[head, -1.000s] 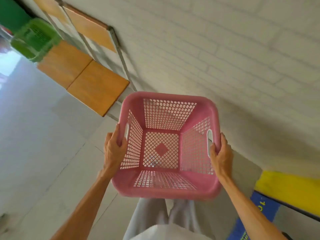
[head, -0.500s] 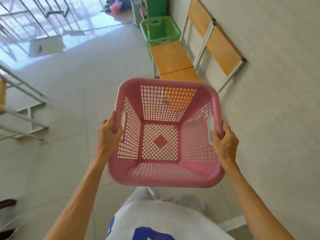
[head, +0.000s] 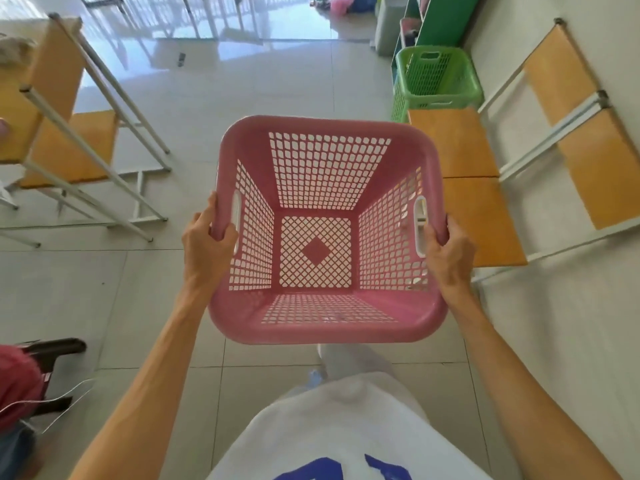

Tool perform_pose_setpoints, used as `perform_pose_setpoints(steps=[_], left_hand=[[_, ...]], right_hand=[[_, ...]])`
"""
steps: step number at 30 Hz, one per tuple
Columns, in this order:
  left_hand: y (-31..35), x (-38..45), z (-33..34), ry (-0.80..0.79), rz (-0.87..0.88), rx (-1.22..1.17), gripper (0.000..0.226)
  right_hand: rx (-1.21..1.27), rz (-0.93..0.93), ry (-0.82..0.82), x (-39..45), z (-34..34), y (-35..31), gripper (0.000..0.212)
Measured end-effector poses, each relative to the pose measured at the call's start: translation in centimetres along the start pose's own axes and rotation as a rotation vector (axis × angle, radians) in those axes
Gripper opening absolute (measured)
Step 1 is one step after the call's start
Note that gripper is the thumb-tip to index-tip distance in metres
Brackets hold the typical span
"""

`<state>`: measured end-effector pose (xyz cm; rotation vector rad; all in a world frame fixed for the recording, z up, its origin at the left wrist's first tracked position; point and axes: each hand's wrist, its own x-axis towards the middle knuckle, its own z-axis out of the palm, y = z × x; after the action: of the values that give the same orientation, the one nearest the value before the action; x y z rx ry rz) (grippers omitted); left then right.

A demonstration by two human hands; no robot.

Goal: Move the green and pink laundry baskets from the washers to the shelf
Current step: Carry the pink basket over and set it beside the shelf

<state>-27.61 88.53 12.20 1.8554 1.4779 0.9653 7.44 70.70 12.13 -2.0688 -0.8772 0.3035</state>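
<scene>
I carry an empty pink laundry basket at waist height over the tiled floor. My left hand grips its left rim at the handle slot. My right hand grips the right rim at the other slot. A green laundry basket stands ahead at the right, at the far end of a low wooden-topped shelf that runs along the right wall. The shelf's near boards lie just right of the pink basket.
A second metal-framed rack with orange boards stands at the left. A green cabinet and a grey bin are behind the green basket. A dark stool and red cloth sit at the lower left. White wall at right.
The view has swung left and straightened along the corridor. The green basket and shelf now lie ahead at the right, nearer than before. Both hands keep the same grip on the pink basket.
</scene>
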Motion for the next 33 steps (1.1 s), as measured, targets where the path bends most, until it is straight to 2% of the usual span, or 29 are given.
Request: perform_pose_setpoints(steps=[8,18,23,26,29,33], left_hand=[[-4.9,15.8,1.6,0.013,-0.039,0.007,0.063],[-5.3,39.5,5.4,-0.002,0.008,0.088,0.060],[-7.0,53.0,9.5,-0.064,-0.002,0.047,0.064],[-7.7,61.8,12.2,-0.101,0.050,0.024,0.066],[-6.9,70.7,14.4,-0.176,0.054,0.020,0.066],[-4.7,81.9,18.0,-0.250,0.167,0.038,0.065]], right_hand=[[-0.055,-0.053,-0.041,13.7,11.3,-5.1,0.033],[-0.087,-0.024,-0.046,33.1,22.2,-12.8,0.031],[-0.081,0.011,0.008,43.2,27.1,-15.2,0.033],[-0.085,0.032,0.047,49.4,30.6,-16.7,0.030],[-0.092,0.100,0.102,54.6,33.2,-18.4,0.029],[-0.102,0.158,0.221,60.8,35.1,-20.4,0.025]])
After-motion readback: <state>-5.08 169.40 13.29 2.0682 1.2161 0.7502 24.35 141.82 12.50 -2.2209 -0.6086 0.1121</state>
